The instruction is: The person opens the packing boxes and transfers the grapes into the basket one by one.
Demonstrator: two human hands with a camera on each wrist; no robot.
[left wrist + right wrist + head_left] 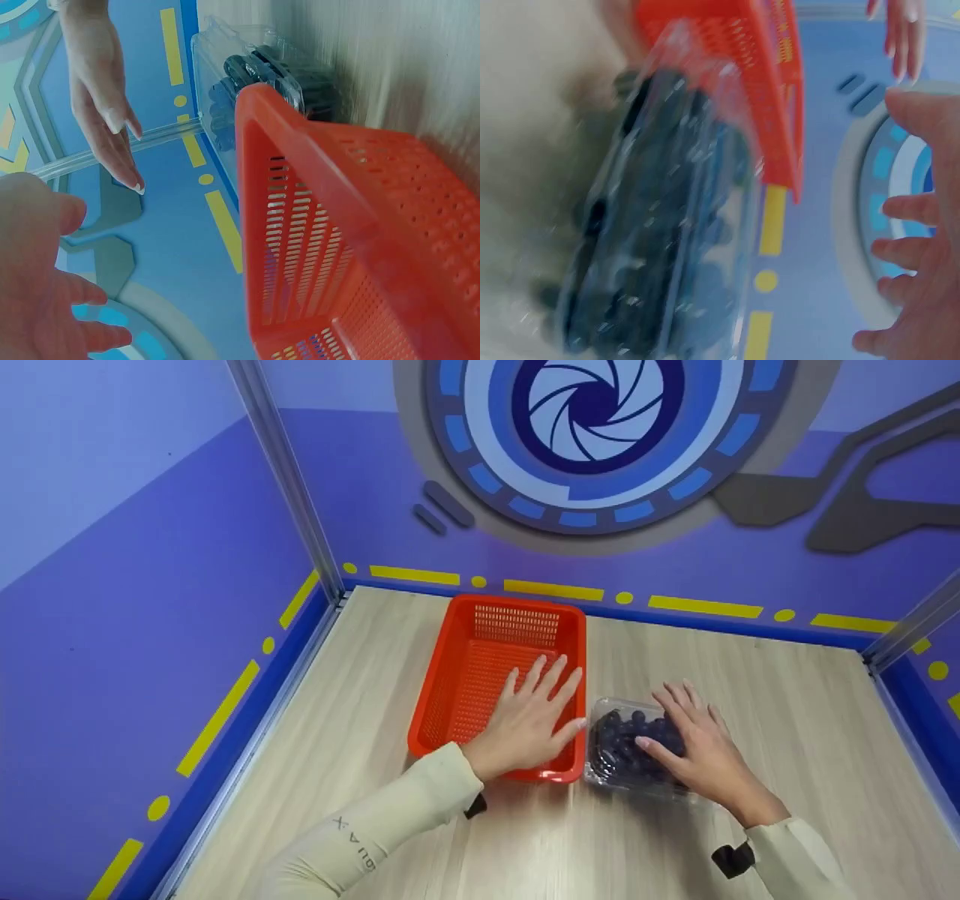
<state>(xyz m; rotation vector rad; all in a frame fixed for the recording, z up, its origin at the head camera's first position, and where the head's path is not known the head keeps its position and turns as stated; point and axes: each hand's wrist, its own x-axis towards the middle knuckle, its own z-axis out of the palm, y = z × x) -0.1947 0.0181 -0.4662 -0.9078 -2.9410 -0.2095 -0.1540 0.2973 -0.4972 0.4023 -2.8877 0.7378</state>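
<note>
A red plastic basket (429, 712) with slotted walls stands on the table, and nothing lies in the part of it that shows. My left hand (525, 727) is over its near right side, fingers spread; the left wrist view shows that hand (37, 277) apart from the rim. Right beside the basket sits a clear plastic box of dark grapes (626, 746). Above the box hovers my right hand (709, 746), fingers extended and thumb out. In the right wrist view a gap separates the right hand (922, 247) from the grape box (660, 225).
The light wood table (780, 720) is bounded by a purple left wall (150, 607) and a back wall with a printed lens design (592, 405). Metal posts (289, 472) stand at the corners. The basket is close to the back wall.
</note>
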